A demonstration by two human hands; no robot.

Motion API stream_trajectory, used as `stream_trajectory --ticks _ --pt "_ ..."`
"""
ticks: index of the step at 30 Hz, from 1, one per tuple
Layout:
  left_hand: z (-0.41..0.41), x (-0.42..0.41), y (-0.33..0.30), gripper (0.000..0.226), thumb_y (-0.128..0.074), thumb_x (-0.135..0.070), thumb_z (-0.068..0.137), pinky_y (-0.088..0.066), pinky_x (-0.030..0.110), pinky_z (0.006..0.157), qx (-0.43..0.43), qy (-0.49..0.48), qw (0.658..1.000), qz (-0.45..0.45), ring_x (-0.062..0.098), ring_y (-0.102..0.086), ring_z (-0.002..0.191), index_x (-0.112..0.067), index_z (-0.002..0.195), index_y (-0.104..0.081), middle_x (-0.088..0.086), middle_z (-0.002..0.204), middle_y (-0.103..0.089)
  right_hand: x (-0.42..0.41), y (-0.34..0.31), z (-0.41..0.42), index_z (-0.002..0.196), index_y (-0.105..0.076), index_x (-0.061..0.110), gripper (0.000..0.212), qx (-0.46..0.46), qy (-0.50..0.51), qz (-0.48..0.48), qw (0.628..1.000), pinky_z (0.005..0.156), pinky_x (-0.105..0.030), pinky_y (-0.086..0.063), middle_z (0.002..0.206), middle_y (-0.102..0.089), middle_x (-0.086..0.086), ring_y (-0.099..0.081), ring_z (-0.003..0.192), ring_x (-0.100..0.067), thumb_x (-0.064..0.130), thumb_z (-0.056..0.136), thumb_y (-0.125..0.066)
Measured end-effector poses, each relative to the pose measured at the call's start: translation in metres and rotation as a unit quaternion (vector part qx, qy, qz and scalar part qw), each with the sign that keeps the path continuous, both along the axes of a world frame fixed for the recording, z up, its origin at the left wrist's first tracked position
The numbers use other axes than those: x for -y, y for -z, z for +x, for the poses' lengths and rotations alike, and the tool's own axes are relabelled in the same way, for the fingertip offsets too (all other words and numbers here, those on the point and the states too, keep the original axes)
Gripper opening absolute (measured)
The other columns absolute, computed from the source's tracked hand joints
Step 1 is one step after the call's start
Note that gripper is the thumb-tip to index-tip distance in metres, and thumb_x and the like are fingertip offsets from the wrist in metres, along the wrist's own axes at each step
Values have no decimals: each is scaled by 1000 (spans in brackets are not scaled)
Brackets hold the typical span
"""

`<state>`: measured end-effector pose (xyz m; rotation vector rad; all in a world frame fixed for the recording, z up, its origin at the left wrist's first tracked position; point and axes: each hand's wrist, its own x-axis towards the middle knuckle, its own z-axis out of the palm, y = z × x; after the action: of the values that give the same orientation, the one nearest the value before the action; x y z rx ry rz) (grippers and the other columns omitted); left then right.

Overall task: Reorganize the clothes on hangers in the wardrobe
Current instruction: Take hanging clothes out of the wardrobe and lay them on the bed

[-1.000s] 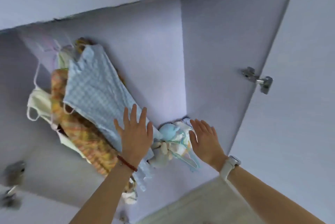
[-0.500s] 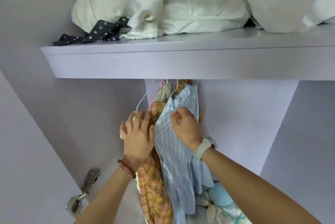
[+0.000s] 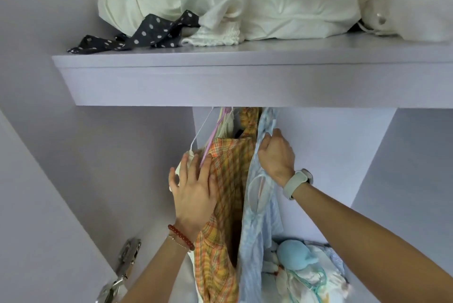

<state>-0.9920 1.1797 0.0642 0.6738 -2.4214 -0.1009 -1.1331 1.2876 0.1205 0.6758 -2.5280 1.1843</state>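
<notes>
Two garments hang just under the shelf (image 3: 220,82): the left hand (image 3: 193,192) rests with straight, spread fingers on the orange plaid shirt (image 3: 228,180), and the right hand (image 3: 275,155) pinches the light blue shirt (image 3: 257,217) beside it.

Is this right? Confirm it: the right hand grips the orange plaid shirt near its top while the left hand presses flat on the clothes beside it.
Not quite. The head view shows the right hand gripping the light blue garment near its top, not the orange plaid shirt. The left hand does press flat on the clothes beside it, lying across the plaid shirt.
</notes>
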Motion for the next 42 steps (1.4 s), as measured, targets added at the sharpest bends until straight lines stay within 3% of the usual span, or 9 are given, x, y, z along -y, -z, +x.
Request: stream_trajectory --ticks 8,15,21,26,29,31,36,39,42 --pt "1 -9 -2 47 -48 -23 90 2 56 110 -25 36 997 59 26 -13 142 -17 137 -42 9 148 -31 -60 26 17 86 -41 8 17 4 10 -55 998 59 -30 -32 68 -47 -4 -50 68 -31 16 98 -31" --pt "12 -53 3 40 -52 -17 84 -11 66 104 -60 108 991 54 32 -32 134 -14 124 -54 12 136 -47 -99 13 30 82 -38 8 17 -35 46 -73 996 51 -30 -17 60 -40 3 -41 59 -23 12 98 -32" --pt "2 -94 5 43 -47 -17 91 -20 45 110 -87 271 957 62 35 -33 132 -5 131 -47 16 139 -42 -187 73 92 83 -45 9 19 -40 67 33 996 55 -30 -29 63 -49 -7 -51 60 -38 19 97 -36" --pt "-25 -172 20 53 -34 -33 98 -2 48 113 81 384 919 36 24 4 143 -20 146 -16 -1 155 -10 -299 105 145 104 -55 8 19 23 179 113 977 64 -36 -40 84 -65 -12 -59 77 -40 16 95 -40" --pt "-30 -233 39 34 -33 -28 99 -15 41 109 145 480 864 37 25 -26 137 -17 130 -42 0 141 -43 -361 118 190 100 -56 5 14 43 235 88 967 62 -32 -38 82 -64 -11 -59 75 -37 9 92 -45" --pt "-19 -272 53 22 -37 -26 99 -36 38 86 188 544 814 72 32 -55 104 -14 103 -54 7 107 -65 -402 135 228 98 -56 7 13 77 287 88 951 62 -27 -31 85 -63 -8 -58 79 -33 9 93 -45" --pt "32 -377 90 34 -49 -20 95 -39 37 64 324 687 640 118 27 -51 64 -26 65 -33 2 59 -49 -482 170 337 108 -56 12 20 157 397 45 903 74 -26 -38 101 -62 0 -59 94 -23 11 91 -47" --pt "65 -441 102 35 -51 -19 94 -30 30 57 362 738 555 127 11 -34 53 -26 63 -36 -7 53 -34 -501 178 405 119 -55 17 32 149 459 32 875 85 -35 -44 105 -62 0 -59 98 -20 25 89 -53" --pt "103 -494 110 33 -54 -22 92 -29 28 55 379 788 473 110 8 -34 50 -31 63 -41 -6 51 -37 -504 188 467 115 -58 18 30 166 579 33 798 82 -37 -45 99 -63 -3 -59 93 -25 33 90 -54"
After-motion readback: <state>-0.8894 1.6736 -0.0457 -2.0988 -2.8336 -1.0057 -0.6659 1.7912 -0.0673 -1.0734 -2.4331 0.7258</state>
